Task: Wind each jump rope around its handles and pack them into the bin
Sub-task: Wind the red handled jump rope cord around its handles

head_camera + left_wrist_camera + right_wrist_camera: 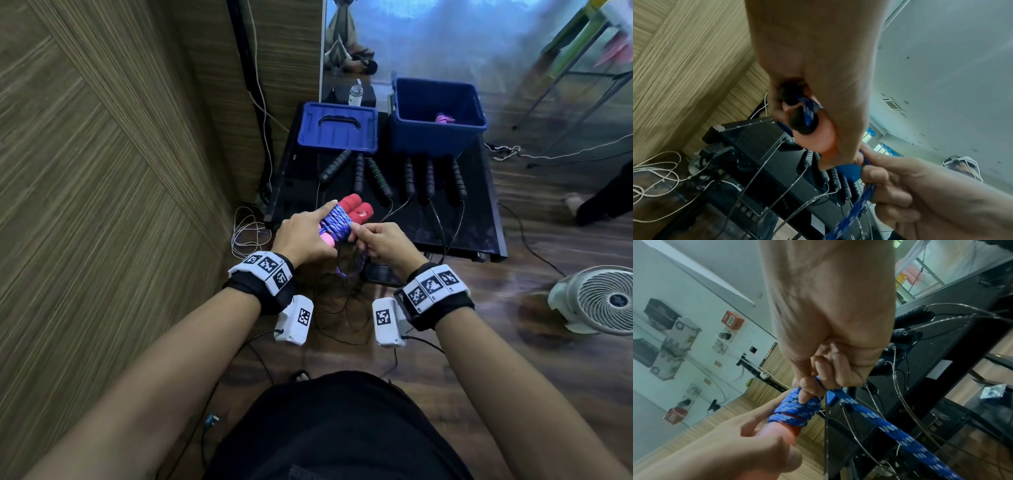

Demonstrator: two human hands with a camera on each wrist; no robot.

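Observation:
My left hand (pixel 310 233) grips a pair of red and pink jump rope handles (pixel 356 209), held side by side above the near edge of a low black table (pixel 479 226). Blue patterned rope (pixel 337 222) is wound in several turns round them. My right hand (pixel 380 241) pinches the free rope (pixel 888 426) right at the wraps (pixel 795 410), and the rest hangs down to the floor. The open blue bin (pixel 438 137) stands at the table's far right with a wound pink rope (pixel 444 119) inside. In the left wrist view the handles' ends (pixel 803 123) show in my fist.
The bin's blue lid (pixel 337 128) lies at the far left of the table. Several black jump rope handles (pixel 409 178) lie in a row before the bin and lid, their thin cords (pixel 442 229) trailing off the front edge. A white fan (pixel 603 299) stands on the floor at right.

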